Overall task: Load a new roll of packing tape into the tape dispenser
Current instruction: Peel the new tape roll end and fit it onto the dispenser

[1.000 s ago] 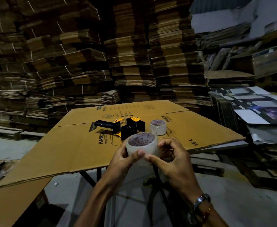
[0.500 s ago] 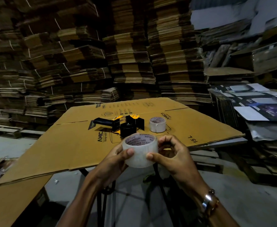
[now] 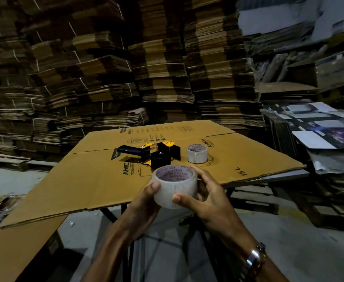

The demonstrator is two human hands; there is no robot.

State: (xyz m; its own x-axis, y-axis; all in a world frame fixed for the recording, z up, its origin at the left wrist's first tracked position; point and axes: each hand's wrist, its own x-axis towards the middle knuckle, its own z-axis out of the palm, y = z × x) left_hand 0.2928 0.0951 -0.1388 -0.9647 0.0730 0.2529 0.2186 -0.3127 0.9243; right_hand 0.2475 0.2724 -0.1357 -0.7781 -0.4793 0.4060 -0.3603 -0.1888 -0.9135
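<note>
Change: the tape roll [image 3: 175,186] had turned slightly between both hands.
Grip: left hand [image 3: 144,202] and right hand [image 3: 207,198] held it.
Meaning: tape dispenser [image 3: 152,154] not yet loaded.

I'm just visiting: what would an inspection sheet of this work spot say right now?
Surface: flattened cardboard sheet lying over a table.
Job's things: tape roll held up in front; black-and-yellow tape dispenser lying on the cardboard, no roll on it.
Clutter: second tape roll right of the dispenser.
Grip: left hand and right hand both grip the held roll.
Cables: nothing seen.
Surroundings: stacks of flattened cardboard behind; printed sheets at right.
</note>
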